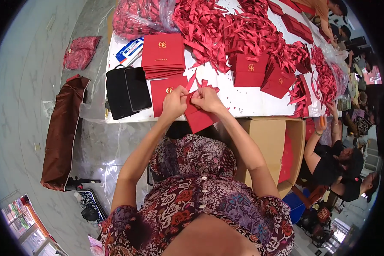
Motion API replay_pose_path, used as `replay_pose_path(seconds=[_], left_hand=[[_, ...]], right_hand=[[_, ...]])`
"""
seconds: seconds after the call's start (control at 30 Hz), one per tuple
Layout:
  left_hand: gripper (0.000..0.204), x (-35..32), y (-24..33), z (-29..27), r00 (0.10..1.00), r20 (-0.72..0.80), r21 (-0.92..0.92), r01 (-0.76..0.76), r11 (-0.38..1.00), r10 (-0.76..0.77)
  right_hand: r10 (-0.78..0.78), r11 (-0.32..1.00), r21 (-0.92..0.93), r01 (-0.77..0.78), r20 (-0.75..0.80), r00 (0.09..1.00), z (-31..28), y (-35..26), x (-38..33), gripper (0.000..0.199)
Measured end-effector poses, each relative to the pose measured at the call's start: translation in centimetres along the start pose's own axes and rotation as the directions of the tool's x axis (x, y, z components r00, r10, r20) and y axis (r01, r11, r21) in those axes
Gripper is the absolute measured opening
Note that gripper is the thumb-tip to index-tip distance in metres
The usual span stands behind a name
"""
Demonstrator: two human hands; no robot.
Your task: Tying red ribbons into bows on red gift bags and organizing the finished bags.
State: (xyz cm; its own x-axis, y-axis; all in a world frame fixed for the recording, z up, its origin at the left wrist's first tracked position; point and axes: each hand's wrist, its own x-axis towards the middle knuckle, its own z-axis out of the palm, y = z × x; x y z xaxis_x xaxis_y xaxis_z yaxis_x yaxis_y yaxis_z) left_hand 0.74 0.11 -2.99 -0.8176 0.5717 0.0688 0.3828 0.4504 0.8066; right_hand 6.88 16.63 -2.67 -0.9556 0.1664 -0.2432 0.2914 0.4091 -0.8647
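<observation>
A small red paper gift bag (200, 121) hangs tilted over the table's front edge, between my two hands. My left hand (175, 103) is closed in a pinch on the red ribbon (191, 81) at the bag's upper left. Beside it, my right hand (207, 100) has its fingers pressed together at the top edge, gripping ribbon there; the fingertips hide the exact hold. Under and behind my left hand lies another flat red bag (160, 90) with a gold print. A stack of red bags (163, 57) stands just beyond.
Left of the bags lies a dark phone (138, 89) on a black pouch (118, 94), with a blue-and-white box (130, 52) behind. Red ribbons (205, 32) heap across the white table (247, 102). An open carton (264, 145) stands at right, near a co-worker (328, 158).
</observation>
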Motion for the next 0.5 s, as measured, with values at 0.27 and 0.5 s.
replay_pose_path(seconds=[0.27, 0.5], left_hand=[[0.013, -1.4, 2.5, 1.3, 0.99, -0.12, 0.281, -0.039, 0.959, 0.075], [0.013, -2.7, 3.3, 2.2, 0.939, -0.107, 0.487, -0.239, 0.84, 0.328]], right_hand=[[-0.364, 0.878, -0.354, 0.323, -0.053, 0.93, 0.5, 0.5, -0.2, 0.02], [-0.028, 0.98, 0.199, 0.014, 0.065, 0.997, 0.4, 2.5, 0.4, 0.014]])
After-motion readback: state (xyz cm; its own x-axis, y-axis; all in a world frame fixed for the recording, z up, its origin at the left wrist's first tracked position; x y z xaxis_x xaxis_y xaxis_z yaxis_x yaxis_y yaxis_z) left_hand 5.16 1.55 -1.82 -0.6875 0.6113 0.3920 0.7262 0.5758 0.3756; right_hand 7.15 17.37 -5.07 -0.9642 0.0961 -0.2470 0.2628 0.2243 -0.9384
